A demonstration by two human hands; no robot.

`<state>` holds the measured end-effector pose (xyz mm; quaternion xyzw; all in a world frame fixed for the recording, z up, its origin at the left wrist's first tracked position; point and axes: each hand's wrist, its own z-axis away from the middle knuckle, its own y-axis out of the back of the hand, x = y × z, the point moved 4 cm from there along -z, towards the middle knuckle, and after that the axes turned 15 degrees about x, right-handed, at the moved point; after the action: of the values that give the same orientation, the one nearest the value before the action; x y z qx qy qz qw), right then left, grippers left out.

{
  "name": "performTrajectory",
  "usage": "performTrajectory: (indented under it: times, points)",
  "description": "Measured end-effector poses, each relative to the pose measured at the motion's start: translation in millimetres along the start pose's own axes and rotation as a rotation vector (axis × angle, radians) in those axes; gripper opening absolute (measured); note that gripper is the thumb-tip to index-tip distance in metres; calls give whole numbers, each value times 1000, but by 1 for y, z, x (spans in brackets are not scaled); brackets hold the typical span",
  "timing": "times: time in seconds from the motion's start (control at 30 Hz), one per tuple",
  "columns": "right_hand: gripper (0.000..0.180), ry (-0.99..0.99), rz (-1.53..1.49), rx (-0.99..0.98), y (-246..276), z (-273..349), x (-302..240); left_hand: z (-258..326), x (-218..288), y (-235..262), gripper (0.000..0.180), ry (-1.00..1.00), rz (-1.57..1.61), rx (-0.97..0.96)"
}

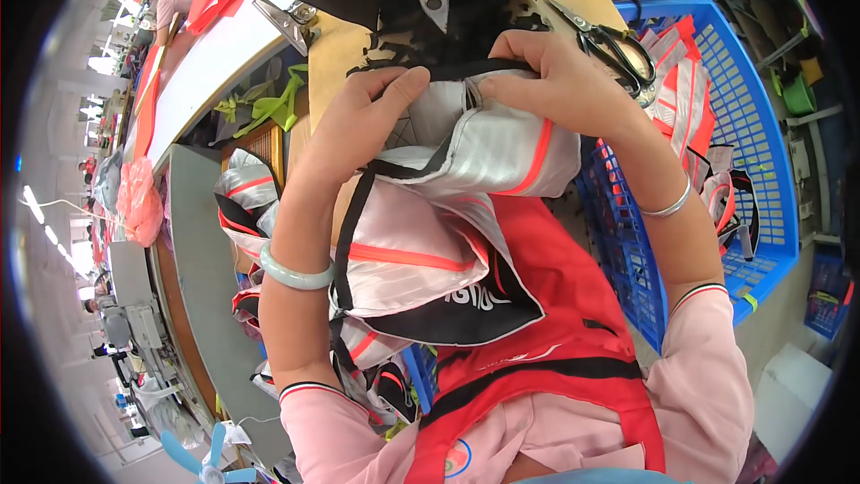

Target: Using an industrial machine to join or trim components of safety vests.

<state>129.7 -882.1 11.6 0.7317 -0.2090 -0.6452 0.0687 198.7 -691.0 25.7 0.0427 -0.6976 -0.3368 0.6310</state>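
The silver cloth piece point(528, 161) is on the near side of the metal machine foot point(434, 9), and it hangs down from there toward the person's lap. It has bright red stripes and black edges. The left hand point(374, 106) is near the foot, to its left on the near side, and pinches the top of the cloth. Its thumb lies across the black edge; I can't see all its fingertips. The right hand point(548, 79) is to the right of the foot, also on the near side. It grips the same black edge, with the fingers bent over and the thumb just below.

The step in hand looks like getting this edge straight and flat for the machine. The edge seems to be apart from the foot, but dark bits point(475, 13) lie around the foot, so it is hard to be sure. The next move calls for a firm pinch with both hands, the edge pulled smooth, and the loose folds held away from the foot. Fingertips need care so near the metal.

Scissors point(585, 29) lie to the right of the foot. Farther right and nearer the person is a blue basket point(778, 139) with more striped cloth point(676, 90) in it.
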Motion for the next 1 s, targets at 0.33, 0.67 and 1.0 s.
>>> performTrajectory:
  times: [0.33,0.67,1.0]
  points:
    - [34,-77,-139,78,-11,-17,17,-29,-22,3,47,59,12,1]
    - [29,-52,-179,38,-12,-27,19,-31,-16,4,50,60,103,46]
    - [26,-51,-201,72,-10,-33,20,-32,-10,5,51,122,116,92]
